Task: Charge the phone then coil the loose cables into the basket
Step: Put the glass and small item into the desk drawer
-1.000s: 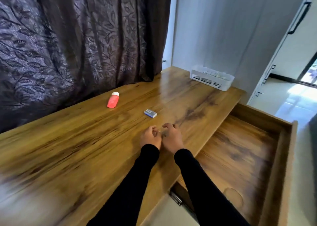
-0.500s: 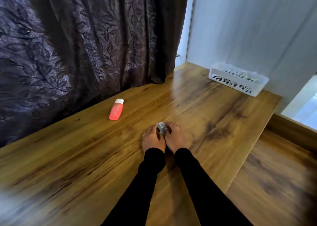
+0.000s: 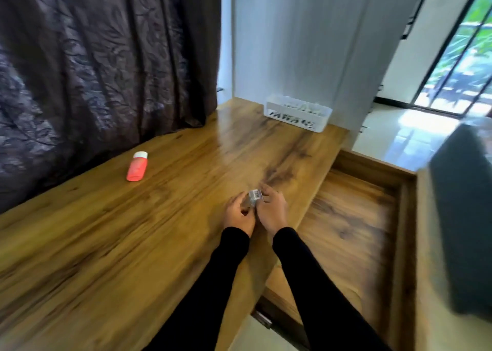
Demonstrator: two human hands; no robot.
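A small grey box with a barcode label is held between both my hands just above the wooden tabletop. My left hand grips its left side and my right hand grips its right side. A white slotted basket stands at the table's far right corner against the wall, with pale cables showing inside. No phone is visible.
A red-orange tube with a white cap lies on the table near the dark curtain. An open wooden drawer sticks out on the right. A dark grey blurred object sits at the far right.
The small box lay on the table ahead of my hands; both hands reached it and lifted it. It is now turned, with its barcode side up. The view has swung right.
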